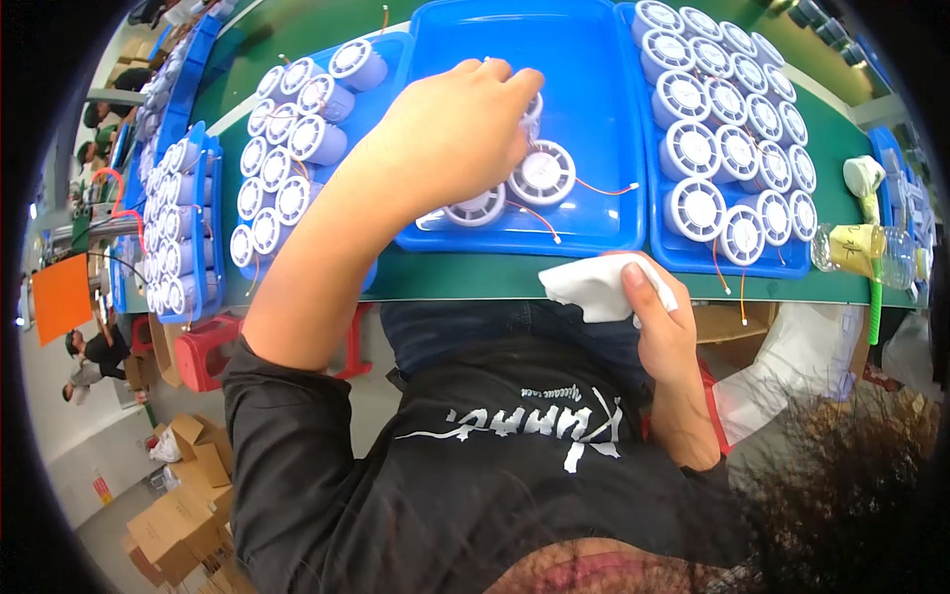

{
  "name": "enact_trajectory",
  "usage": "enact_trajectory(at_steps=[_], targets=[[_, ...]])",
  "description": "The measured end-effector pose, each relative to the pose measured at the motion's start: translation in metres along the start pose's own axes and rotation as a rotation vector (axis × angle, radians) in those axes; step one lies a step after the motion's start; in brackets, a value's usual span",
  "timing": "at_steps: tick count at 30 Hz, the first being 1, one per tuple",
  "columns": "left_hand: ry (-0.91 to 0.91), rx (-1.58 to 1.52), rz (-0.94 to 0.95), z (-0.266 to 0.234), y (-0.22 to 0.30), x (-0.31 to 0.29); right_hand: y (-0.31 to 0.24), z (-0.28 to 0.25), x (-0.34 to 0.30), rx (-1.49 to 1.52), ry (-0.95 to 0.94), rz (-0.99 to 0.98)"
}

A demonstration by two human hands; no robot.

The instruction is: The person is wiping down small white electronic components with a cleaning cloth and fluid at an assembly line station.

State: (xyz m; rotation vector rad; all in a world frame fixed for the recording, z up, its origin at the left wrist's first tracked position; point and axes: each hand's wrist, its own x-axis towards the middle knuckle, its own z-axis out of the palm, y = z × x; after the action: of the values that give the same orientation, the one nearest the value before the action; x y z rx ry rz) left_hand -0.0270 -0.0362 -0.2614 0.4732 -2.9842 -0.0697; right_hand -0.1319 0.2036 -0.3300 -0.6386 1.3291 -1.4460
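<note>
My left hand (450, 124) reaches over the middle blue tray (584, 30), fingers curled around a white vented cylinder (534, 116) mostly hidden behind them. Just below it in the tray are two more such units: a round-topped vented cylinder (542, 172) with a thin wire lead and connector, and another cylinder (477, 207) partly covered by my wrist. In front of the table edge, my right hand (661, 312) is closed on a folded white cloth (594, 285), the thumb pressed on top.
A blue tray (648, 223) packed with vented cylinders stands on the right; another group of cylinders (282, 124) sits in a tray on the left. Farther left is a stacked blue tray (206, 238). A clear plastic bottle (896, 255) lies at right. Red stools (203, 351) and cardboard boxes (173, 525) are below left.
</note>
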Motion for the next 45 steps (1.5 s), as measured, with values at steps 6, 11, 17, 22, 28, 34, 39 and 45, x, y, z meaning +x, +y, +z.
enact_trajectory(at_steps=[6, 11, 17, 22, 28, 34, 39, 45], targets=[[0.146, 0.033, -0.098, -0.015, -0.027, -0.025, -0.002, 0.004, -0.002, 0.013, 0.012, -0.018], [0.228, 0.338, -0.439, 0.0, -0.098, -0.044, 0.0, 0.015, 0.004, 0.011, -0.08, 0.005], [0.006, 0.282, -0.507, 0.002, -0.136, -0.018, -0.004, 0.035, 0.011, -0.155, -0.237, 0.001], [-0.034, 0.269, -0.572, -0.008, -0.137, 0.001, -0.002, 0.04, 0.008, -0.12, -0.26, 0.019], [0.288, -0.402, -0.217, -0.039, -0.081, -0.031, -0.012, 0.032, 0.001, -0.131, -0.18, 0.022], [0.299, -1.119, -0.001, -0.032, 0.01, -0.084, -0.035, 0.028, 0.007, 0.032, -0.007, -0.072], [0.224, -1.569, -0.039, -0.002, 0.042, -0.113, -0.043, 0.044, 0.013, 0.039, -0.088, -0.128], [0.19, -1.946, -0.165, 0.01, 0.043, -0.123, -0.033, 0.039, 0.014, 0.026, -0.157, -0.048]])
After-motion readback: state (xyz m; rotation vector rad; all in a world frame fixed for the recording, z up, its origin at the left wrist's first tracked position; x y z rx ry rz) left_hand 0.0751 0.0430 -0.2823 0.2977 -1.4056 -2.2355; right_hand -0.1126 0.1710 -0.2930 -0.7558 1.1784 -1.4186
